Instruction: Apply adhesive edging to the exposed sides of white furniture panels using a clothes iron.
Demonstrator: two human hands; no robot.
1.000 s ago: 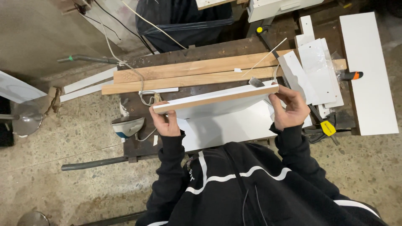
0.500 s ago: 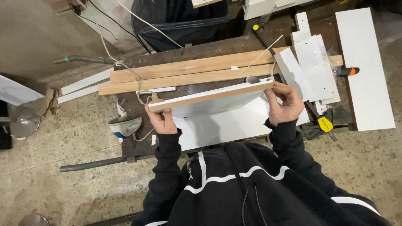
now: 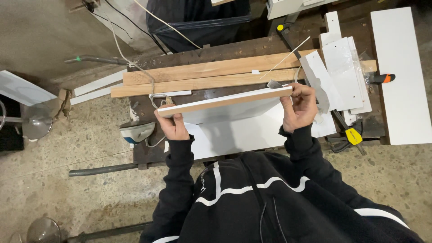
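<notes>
Since the earlier frames, the panel (image 3: 225, 101) has risen slightly and sits a little nearer the planks, with both hands moved along with it. Left hand (image 3: 172, 126), at 9 o'clock of the panel, has its fingers closed around the panel's left end, thumb lying on the near face. Right hand (image 3: 300, 105), at 3 o'clock, has its fingers wrapped around the right end, fingertips curled over the top edge. Panel is white-faced with a bare wood-coloured edge turned upward; it is held on edge, tilted, above a white sheet (image 3: 252, 132) lying flat on the bench (image 3: 139, 110). Two planks (image 3: 207, 76) lie side by side at 12 o'clock of the panel, running left to right across the bench. White offcuts (image 3: 342, 67) are stacked at 2 o'clock, just beyond the right hand. Long white board (image 3: 402, 76) lies at 3 o'clock, well apart from the hands. Orange-handled clamp (image 3: 382, 78) sits between the offcuts and the board. Yellow clamp (image 3: 353, 135) lies at 4 o'clock, near the bench edge. Iron (image 3: 137, 131) rests at 8 o'clock, just beside the left hand.
</notes>
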